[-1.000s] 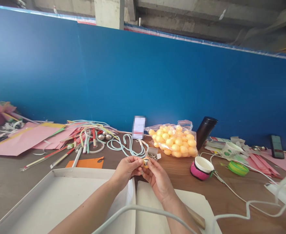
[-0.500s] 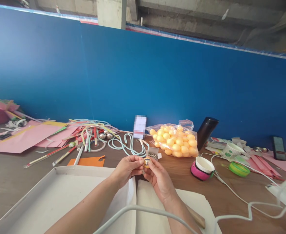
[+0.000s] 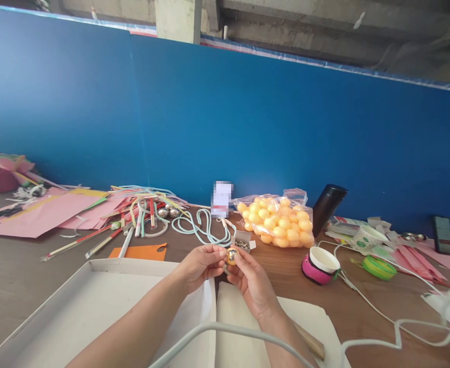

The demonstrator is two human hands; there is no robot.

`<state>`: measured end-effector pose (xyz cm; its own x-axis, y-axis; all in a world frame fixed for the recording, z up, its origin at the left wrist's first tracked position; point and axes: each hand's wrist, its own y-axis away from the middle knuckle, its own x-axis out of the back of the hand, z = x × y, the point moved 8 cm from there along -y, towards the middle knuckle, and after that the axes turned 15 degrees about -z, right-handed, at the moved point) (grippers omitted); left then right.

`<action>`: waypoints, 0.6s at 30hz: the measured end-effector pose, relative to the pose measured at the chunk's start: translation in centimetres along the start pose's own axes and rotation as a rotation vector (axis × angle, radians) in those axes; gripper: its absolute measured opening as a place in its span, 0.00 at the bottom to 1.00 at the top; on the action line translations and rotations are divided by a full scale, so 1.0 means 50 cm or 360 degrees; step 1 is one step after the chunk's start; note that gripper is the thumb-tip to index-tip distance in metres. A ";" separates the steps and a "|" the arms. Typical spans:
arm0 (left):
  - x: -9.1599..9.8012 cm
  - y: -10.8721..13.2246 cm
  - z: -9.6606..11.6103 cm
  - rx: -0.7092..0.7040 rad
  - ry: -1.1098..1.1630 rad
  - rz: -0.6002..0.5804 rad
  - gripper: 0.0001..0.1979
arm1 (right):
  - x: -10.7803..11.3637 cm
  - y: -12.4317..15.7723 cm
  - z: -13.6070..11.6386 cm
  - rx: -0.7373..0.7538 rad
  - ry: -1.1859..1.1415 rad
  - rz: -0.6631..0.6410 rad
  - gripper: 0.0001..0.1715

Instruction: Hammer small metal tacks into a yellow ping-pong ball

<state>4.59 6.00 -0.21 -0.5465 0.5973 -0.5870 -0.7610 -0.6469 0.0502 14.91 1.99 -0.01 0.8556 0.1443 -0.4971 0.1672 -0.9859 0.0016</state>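
Observation:
My left hand [image 3: 200,264] and my right hand [image 3: 250,282] meet in front of me, fingertips pinched together on a small orange ball with a metal piece on it [image 3: 231,255]. Both hands hover above the wooden table [image 3: 363,312]. Just beyond the fingers a small open box of metal bits [image 3: 242,242] lies on the table. A clear bag of orange balls [image 3: 276,221] sits behind it to the right.
A white shallow tray [image 3: 94,306] lies under my left forearm, cream paper [image 3: 248,327] under the right. Coloured straws and cords [image 3: 148,214], pink paper [image 3: 44,214], a pink cup [image 3: 319,263], a black flask [image 3: 328,207], a phone [image 3: 443,234] and a white cable [image 3: 382,317] clutter the table.
The hands keep pinching the small ball in the same spot; only the view has drifted slightly left.

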 end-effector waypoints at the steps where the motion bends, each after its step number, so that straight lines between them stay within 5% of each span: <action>1: -0.001 0.000 -0.001 0.0007 0.0014 -0.0013 0.07 | 0.000 0.000 0.000 0.0000 0.0005 -0.0003 0.23; 18: -0.001 0.000 -0.012 0.0082 0.0126 0.0020 0.06 | 0.004 0.002 -0.002 -0.0003 0.0093 0.0022 0.24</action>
<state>4.84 5.65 -0.67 -0.5282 0.5488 -0.6480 -0.7723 -0.6276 0.0979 15.12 1.95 -0.02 0.8849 0.1354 -0.4457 0.1561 -0.9877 0.0099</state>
